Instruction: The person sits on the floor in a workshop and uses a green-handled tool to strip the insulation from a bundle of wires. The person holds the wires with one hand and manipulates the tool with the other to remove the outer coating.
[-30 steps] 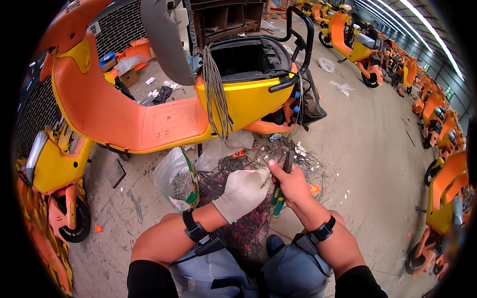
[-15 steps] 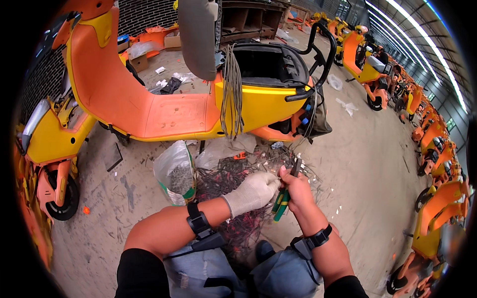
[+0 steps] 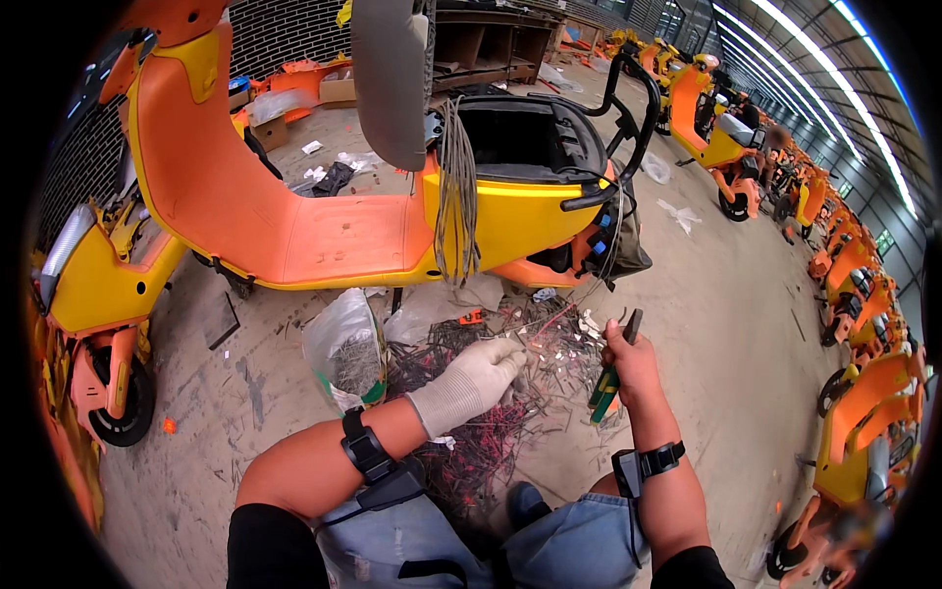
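My left hand (image 3: 479, 381), in a pale knit glove, is closed with its fingertips pinched above a pile of cut wires (image 3: 476, 437). What lies between those fingers is too small to make out. To the right, my bare right hand (image 3: 633, 365) grips a pair of pliers (image 3: 604, 391) with green handles and a dark head pointing up and away. Left of the pile stands an open white sack (image 3: 329, 339) with grey wire scraps inside. A bundle of long grey wires (image 3: 455, 191) hangs over the side of the yellow and orange scooter (image 3: 373, 231) ahead.
The scooter's seat (image 3: 390, 88) is tipped up beside its open storage well (image 3: 520, 133). Another scooter (image 3: 103, 285) stands at the left, and rows of them (image 3: 863, 393) line the right. A flat dark piece (image 3: 223, 322) and plastic scraps (image 3: 680, 214) lie on the concrete floor.
My hands have moved apart: the left shifted left over the wire pile, the right moved right with the pliers. The pliers are now away from the left fingertips.
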The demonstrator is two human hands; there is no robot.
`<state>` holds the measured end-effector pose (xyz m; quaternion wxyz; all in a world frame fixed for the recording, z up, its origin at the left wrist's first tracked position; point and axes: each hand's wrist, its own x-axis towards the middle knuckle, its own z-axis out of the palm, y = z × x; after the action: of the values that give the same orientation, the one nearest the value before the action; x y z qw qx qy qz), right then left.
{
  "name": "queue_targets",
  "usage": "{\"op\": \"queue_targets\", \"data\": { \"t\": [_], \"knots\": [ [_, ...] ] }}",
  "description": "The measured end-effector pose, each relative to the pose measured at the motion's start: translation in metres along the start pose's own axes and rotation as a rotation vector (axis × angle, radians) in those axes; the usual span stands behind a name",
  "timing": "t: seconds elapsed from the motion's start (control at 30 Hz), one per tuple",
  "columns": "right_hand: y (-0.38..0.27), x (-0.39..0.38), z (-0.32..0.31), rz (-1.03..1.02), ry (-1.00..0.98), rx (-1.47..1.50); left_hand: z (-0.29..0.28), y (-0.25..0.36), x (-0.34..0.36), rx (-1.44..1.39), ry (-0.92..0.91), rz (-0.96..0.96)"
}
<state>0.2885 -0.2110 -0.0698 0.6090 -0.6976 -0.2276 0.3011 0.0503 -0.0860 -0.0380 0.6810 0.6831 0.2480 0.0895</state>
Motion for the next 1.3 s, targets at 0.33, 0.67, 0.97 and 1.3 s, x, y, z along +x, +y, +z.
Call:
{"op": "queue_targets", "data": {
  "t": [0.33,0.67,0.97,1.3],
  "knots": [
    [0.001,-0.014,0.054,-0.295,-0.092,-0.452,-0.002,-0.015,0.024,-0.080,0.053,-0.018],
    [-0.011,-0.031,0.073,-0.036,-0.318,0.174,-0.003,0.003,0.012,-0.180,-0.059,-0.082],
    [-0.019,-0.039,0.071,0.003,-0.363,0.324,0.000,0.005,0.013,-0.276,-0.116,-0.130],
    [-0.018,-0.042,0.070,0.173,-0.489,0.609,-0.001,-0.004,0.017,-0.171,-0.212,0.136]
  ]
}}
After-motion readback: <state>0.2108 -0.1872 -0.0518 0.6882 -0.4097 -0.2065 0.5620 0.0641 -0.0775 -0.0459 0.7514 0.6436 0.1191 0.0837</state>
